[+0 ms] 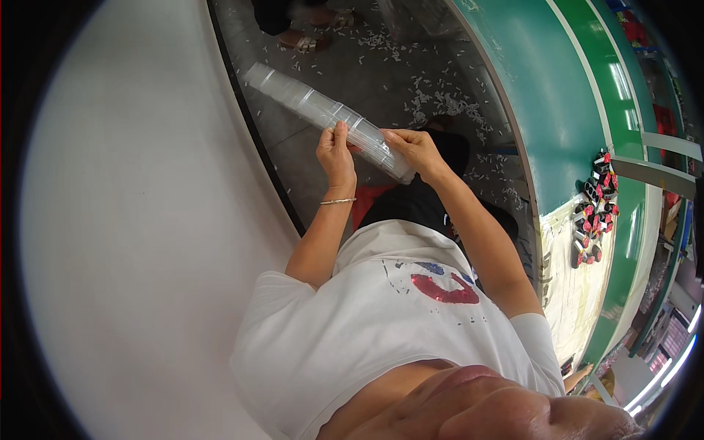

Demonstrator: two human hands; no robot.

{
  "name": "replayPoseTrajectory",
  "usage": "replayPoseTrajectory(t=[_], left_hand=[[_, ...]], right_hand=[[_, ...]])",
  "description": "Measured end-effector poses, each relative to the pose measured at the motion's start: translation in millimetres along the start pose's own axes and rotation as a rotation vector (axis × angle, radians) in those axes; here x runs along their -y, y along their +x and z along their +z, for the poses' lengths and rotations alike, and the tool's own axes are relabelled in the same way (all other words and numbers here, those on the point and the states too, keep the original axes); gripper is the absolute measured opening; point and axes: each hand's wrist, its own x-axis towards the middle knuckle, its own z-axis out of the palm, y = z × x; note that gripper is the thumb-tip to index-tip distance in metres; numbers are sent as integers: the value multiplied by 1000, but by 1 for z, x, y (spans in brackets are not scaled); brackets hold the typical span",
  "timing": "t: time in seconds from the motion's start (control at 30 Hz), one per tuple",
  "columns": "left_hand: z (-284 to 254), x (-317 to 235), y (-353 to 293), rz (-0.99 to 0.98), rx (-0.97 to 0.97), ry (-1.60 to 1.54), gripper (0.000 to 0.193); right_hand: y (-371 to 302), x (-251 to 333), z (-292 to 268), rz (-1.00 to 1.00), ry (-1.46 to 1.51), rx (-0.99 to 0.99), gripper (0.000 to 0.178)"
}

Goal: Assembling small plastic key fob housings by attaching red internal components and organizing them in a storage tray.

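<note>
A long clear plastic strip (312,99), crossed by whitish bands at intervals, slants from the upper left down toward my lap. My left hand (337,161) pinches its lower edge near the middle, thumb up on top of the plastic. Closer to the strip's near end, my right hand (416,152) is closed on its upper edge, thumb and fingers pressed together. Whether the strip is one piece or several layers, I cannot tell.
A white panel (132,191) with a dark edge fills the left. On the right, several small black and red parts (595,209) lie on a green worktable (546,110). White scraps (447,99) litter the grey floor. Another person's sandalled foot (302,42) shows at the top.
</note>
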Motion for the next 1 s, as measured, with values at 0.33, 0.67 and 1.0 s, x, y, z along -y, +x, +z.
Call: replayPoseTrajectory(t=[0.33, 0.67, 1.0], left_hand=[[3, -21, -9, -12, 87, 90, 25], [2, -12, -16, 8, 214, 121, 26], [-26, -15, -16, -19, 172, 156, 27]], right_hand=[[16, 23, 0, -461, -774, -79, 38], [15, 4, -3, 66, 90, 45, 24], [43, 33, -34, 66, -73, -17, 20]])
